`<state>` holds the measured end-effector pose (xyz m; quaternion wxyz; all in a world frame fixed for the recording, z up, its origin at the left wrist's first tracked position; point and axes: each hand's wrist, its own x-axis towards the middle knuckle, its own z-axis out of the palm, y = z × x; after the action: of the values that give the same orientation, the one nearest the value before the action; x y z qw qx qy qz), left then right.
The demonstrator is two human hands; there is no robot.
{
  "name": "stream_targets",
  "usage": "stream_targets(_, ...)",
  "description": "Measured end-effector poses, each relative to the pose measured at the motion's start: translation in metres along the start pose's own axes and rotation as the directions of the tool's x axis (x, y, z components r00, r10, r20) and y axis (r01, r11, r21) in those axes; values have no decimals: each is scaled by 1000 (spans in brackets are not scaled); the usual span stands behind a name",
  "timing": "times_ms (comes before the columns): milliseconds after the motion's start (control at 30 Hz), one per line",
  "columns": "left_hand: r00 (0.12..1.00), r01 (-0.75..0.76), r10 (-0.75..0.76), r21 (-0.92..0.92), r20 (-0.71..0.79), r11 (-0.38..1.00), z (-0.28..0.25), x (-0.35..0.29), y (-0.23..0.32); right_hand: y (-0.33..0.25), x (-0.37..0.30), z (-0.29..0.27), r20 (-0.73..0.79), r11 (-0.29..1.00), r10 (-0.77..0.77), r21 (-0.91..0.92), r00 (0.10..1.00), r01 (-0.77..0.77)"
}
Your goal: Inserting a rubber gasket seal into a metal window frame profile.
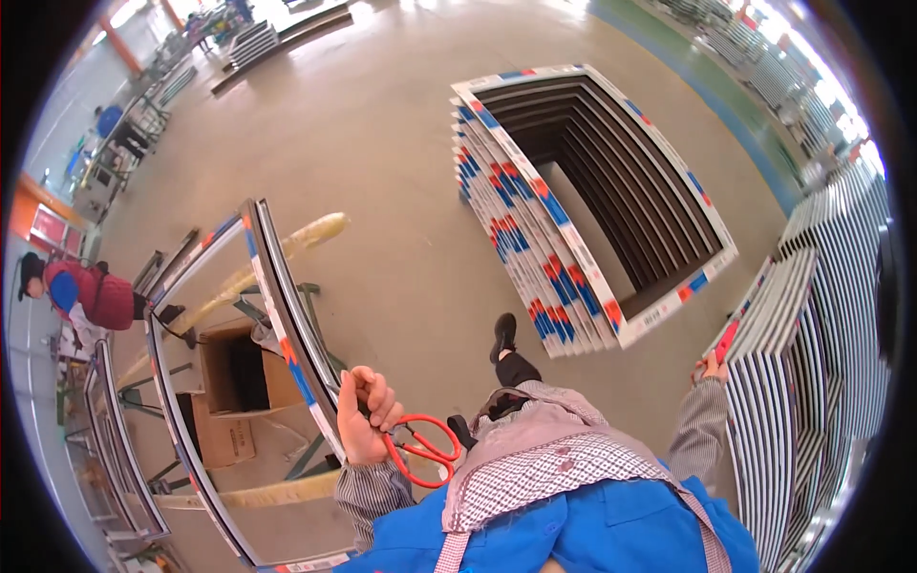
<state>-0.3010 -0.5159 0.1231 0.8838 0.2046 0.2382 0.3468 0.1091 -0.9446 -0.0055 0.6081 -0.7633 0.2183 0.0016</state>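
My left hand (368,411) is raised beside the near frame, fingers curled. A pair of scissors with red loop handles (420,449) hangs from it, the blades hidden. The window frame (291,349) beside that hand is dark-edged, with white, red and blue protective tape, and rests on green supports. Out to the right, my right hand (710,368) reaches the edge of a stack of light frames (769,306). At its fingers is a narrow red piece (729,339); whether it is a tool or tape I cannot make out.
Ahead stands a group of taped rectangular frames (535,201). More profiles (841,248) are packed along the right. A cardboard box (234,372) and a yellow-wrapped roll (315,231) lie beyond the left frame. A co-worker in dark red (100,296) is at the far left.
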Motion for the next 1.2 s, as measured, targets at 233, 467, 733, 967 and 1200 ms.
stream_targets(233,977,-204,202,-28,-65,979,31,135,49,-143,65,303,199,951,-275,199,941,237)
stream_targets(467,911,-359,341,-41,-232,932,31,232,108,-238,-103,640,674,784,-594,361,440,505)
stream_targets(733,795,-583,483,-243,-368,775,-56,339,185,-234,-263,853,937,840,-341,338,-71,424)
stream_targets(967,678,-714,558,-248,-478,655,-60,418,282,-266,-189,1048,946,971,-180,127,270,203)
stream_targets(1200,474,-853,598,-170,-646,493,-99,449,323,-187,-197,1209,908,931,363,-362,211,-43)
